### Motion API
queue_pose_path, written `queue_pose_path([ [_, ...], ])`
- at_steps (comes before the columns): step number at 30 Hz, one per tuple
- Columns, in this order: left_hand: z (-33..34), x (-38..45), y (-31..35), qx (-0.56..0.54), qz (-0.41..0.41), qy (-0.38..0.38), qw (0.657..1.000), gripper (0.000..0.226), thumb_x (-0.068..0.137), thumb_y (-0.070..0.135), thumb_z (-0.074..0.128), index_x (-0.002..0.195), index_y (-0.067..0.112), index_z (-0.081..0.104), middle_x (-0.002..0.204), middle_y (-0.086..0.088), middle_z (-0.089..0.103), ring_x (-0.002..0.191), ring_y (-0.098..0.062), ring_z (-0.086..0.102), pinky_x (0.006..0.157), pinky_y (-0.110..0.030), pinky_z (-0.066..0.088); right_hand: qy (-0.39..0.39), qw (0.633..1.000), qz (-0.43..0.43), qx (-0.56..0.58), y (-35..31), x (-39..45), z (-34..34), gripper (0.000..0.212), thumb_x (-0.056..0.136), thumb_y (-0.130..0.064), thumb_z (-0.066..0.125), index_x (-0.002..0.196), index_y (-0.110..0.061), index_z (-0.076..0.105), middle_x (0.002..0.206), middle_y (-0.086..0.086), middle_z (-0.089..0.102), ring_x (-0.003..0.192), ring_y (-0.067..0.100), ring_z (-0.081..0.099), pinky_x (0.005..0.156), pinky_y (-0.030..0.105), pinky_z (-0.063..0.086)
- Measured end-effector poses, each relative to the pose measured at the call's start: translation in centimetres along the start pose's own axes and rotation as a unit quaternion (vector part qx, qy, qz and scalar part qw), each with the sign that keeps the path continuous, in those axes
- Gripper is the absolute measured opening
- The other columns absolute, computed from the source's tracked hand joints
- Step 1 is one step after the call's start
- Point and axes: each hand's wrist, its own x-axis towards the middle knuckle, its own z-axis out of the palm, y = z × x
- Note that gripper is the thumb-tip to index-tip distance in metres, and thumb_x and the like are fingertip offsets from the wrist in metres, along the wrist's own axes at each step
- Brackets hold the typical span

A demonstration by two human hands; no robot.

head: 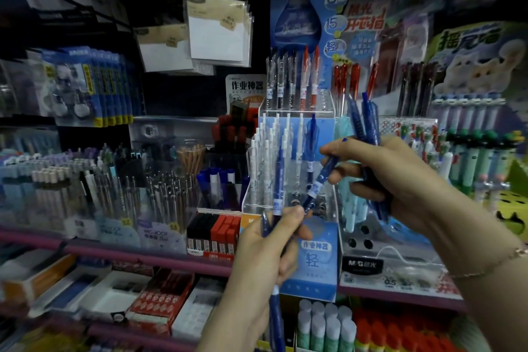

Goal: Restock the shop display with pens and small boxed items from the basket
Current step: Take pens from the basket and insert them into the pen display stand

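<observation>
Notably, your left hand (270,248) gripped a blue pen (278,200); your right hand (380,177) clutched a pen bundle (367,120) while pinching another slanted pen (321,180) before the clear display rack (297,111).

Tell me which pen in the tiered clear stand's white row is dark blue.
The dark blue pen at the right end of the clear stand; its neighbours are all white pens.
</observation>
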Motion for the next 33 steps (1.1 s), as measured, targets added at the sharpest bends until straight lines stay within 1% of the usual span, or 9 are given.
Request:
queue_pose_path([
  [2, 0.5, 0.3, -0.1, -0.011, 0.013, 0.033, 0.999, 0.027, 0.068, 0.041, 0.072, 0.073, 0.015, 0.070, 0.060, -0.016, 0.050, 0.032, -0.008, 0.026, 0.033, -0.017, 0.023, -0.009, 0.999, 0.023, -0.039, 0.5, -0.2, 0.0, 0.019, 0.083, -0.017, 0.069, 0.091, 0.000, 0.065, 0.063, 0.009, 0.068, 0.045, 0.008, 0.059, 0.032, 0.016, 0.022],
  [4, 1.0, 0.5, 0.0, -0.011, 0.023, 0.059, 0.998, 0.026, 0.068, 0.038, 0.071, 0.081, 0.015, 0.071, 0.060, -0.007, 0.062, 0.032, -0.007, 0.028, 0.034, -0.017, 0.023, -0.031, 0.995, 0.043, -0.079, 0.7, -0.3, 0.2, 0.019, 0.085, -0.018, 0.068, 0.091, -0.001, 0.063, 0.058, 0.009, 0.065, 0.041, 0.007, 0.055, 0.033, 0.016, 0.024],
  [6, 1.2, 0.7, 0.2, 0.008, 0.022, 0.072, 0.997, 0.029, 0.077, 0.039, 0.065, 0.086, 0.012, 0.072, 0.051, -0.001, 0.060, 0.031, -0.007, 0.025, 0.034, -0.018, 0.020, -0.033, 0.995, 0.035, -0.084, 0.1, 0.1, 0.1, 0.012, 0.087, -0.014, 0.065, 0.088, -0.003, 0.061, 0.056, 0.009, 0.065, 0.042, 0.007, 0.055, 0.033, 0.016, 0.026],
  [9, 0.6, 1.0, 0.5, -0.015, 0.032, 0.106, 0.994, 0.030, 0.090, 0.036, 0.055, 0.085, 0.010, 0.071, 0.075, -0.007, 0.073, 0.031, -0.006, 0.024, 0.032, -0.017, 0.021, 0.035, 0.995, -0.029, -0.086, -1.9, 1.5, -0.8, 0.009, 0.088, -0.011, 0.062, 0.093, -0.004, 0.059, 0.057, 0.005, 0.068, 0.048, 0.011, 0.059, 0.034, 0.015, 0.030],
  [12, -0.6, 1.1, 0.8, -0.053, 0.048, 0.123, 0.990, 0.035, 0.090, 0.036, 0.053, 0.089, 0.003, 0.064, 0.070, -0.008, 0.067, 0.031, -0.006, 0.024, 0.029, -0.014, 0.020, 0.112, 0.970, -0.131, -0.169, -2.9, 2.9, -1.2, 0.018, 0.087, -0.008, 0.065, 0.098, -0.010, 0.052, 0.070, 0.011, 0.070, 0.055, 0.021, 0.065, 0.040, 0.018, 0.038],
  [17, -1.5, 1.0, 0.9, -0.072, 0.056, 0.113, 0.989, 0.036, 0.087, 0.039, 0.053, 0.087, 0.003, 0.060, 0.060, -0.004, 0.053, 0.031, -0.008, 0.023, 0.029, -0.015, 0.022, 0.099, 0.920, -0.180, -0.335, -1.0, 4.8, 0.1, 0.034, 0.090, -0.010, 0.061, 0.118, -0.018, 0.045, 0.080, 0.003, 0.067, 0.058, 0.004, 0.065, 0.038, 0.006, 0.035],
  [26, -2.4, 1.9, 1.4, -0.088, 0.066, 0.121, 0.987, 0.032, 0.093, 0.034, 0.051, 0.081, 0.005, 0.059, 0.055, -0.003, 0.048, 0.033, -0.007, 0.025, 0.030, -0.015, 0.022, 0.026, 0.915, -0.111, -0.387, 1.3, 6.4, 0.4, 0.027, 0.089, -0.014, 0.063, 0.109, -0.016, 0.044, 0.068, 0.003, 0.069, 0.036, -0.004, 0.052, 0.032, 0.009, 0.031],
  [30, -2.3, 2.2, 1.4, -0.083, 0.061, 0.116, 0.988, 0.033, 0.091, 0.035, 0.051, 0.080, 0.005, 0.058, 0.054, -0.003, 0.047, 0.031, -0.007, 0.024, 0.030, -0.015, 0.022, 0.017, 0.904, -0.066, -0.423, 2.0, 6.7, 0.7, 0.022, 0.086, -0.019, 0.068, 0.101, -0.011, 0.055, 0.068, 0.003, 0.071, 0.052, 0.001, 0.064, 0.046, 0.018, 0.044],
  [33, -2.3, 2.2, 1.4, -0.077, 0.063, 0.123, 0.987, 0.034, 0.092, 0.035, 0.051, 0.082, 0.003, 0.058, 0.055, -0.004, 0.047, 0.032, -0.008, 0.024, 0.030, -0.016, 0.022, 0.017, 0.903, -0.033, -0.429, 1.7, 7.0, 0.9, 0.022, 0.083, -0.021, 0.072, 0.094, -0.008, 0.059, 0.067, 0.008, 0.069, 0.051, 0.012, 0.066, 0.047, 0.023, 0.048],
])
